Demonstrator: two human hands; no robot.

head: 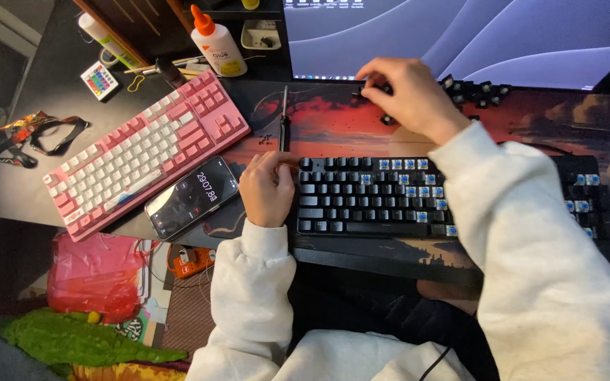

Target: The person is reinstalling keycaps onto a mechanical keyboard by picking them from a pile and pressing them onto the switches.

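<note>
I see the pink keyboard [146, 155] angled far left of the black keyboard [383, 197], pushed aside, out of the work area; a phone [192, 197] with its screen lit lies between them, face up so it can be read. Left hand [268, 189] rests on the black keyboard's left edge, fingers curled together, looks like bracing it steady; whether it grips anything, can't tell. A thin tool [284, 123] lies just above that hand. Black keyboard has bare blue switches [418, 190] on its right part. Right hand [407, 95] reaches above the keyboard to loose keycaps [478, 92] below the monitor [460, 35], fingertips pinched on one
</note>
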